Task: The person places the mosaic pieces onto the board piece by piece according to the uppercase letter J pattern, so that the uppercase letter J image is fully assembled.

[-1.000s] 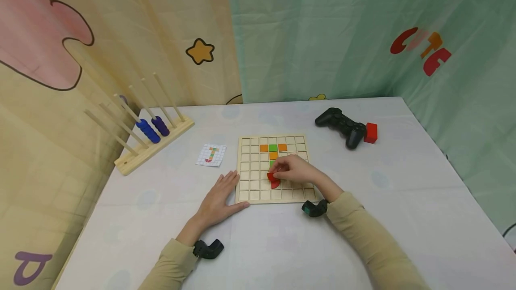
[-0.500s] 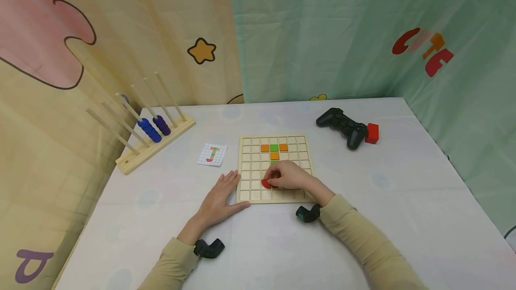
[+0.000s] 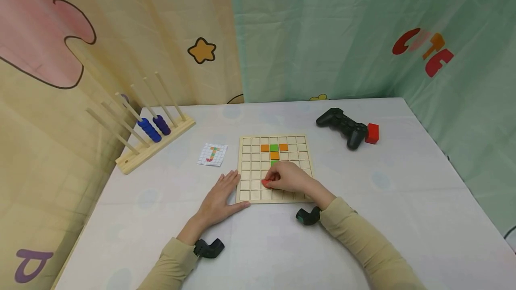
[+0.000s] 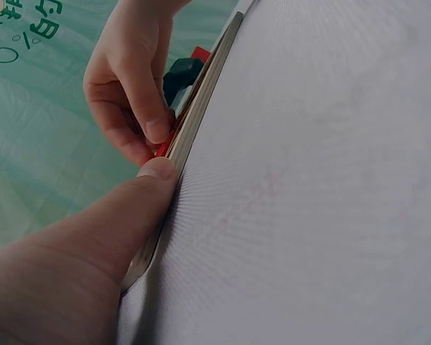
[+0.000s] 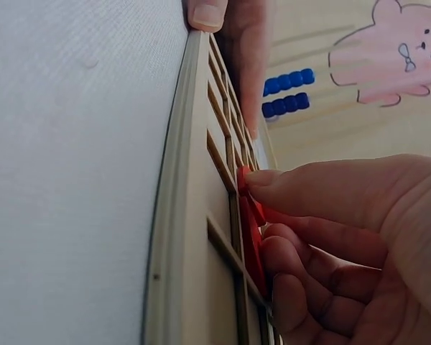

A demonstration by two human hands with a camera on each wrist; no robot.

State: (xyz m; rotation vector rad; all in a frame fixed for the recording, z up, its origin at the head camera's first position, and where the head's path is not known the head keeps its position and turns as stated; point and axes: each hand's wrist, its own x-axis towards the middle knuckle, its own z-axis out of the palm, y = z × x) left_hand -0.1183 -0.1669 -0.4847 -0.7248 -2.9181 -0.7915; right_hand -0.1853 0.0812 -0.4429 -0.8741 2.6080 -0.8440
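Observation:
On the white table lies a wooden grid board (image 3: 245, 195). My right hand (image 3: 291, 177) pinches a small red tile (image 3: 265, 183) with a curved edge between thumb and fingers, low over the lower middle cells. In the right wrist view, a second red tile (image 5: 252, 251) sits in the grid beside the pinched one; the head view hides it behind the hand. Orange tiles (image 3: 275, 155) and green tiles (image 3: 274, 147) form a T above, its lower stem partly covered by the hand. My left hand (image 3: 217, 200) lies flat, fingertips and thumb at the board's left edge.
Left of the board lies a small card (image 3: 212, 155) printed with a coloured tile pattern. A wooden peg rack (image 3: 155, 147) with blue and purple beads stands at the back left. A black game controller (image 3: 341, 126) and a red block (image 3: 372, 134) lie at the back right.
My right hand has moved slightly left and down, bringing the red tile left of where the other red tile lay, onto the grid. The left hand stays in place.

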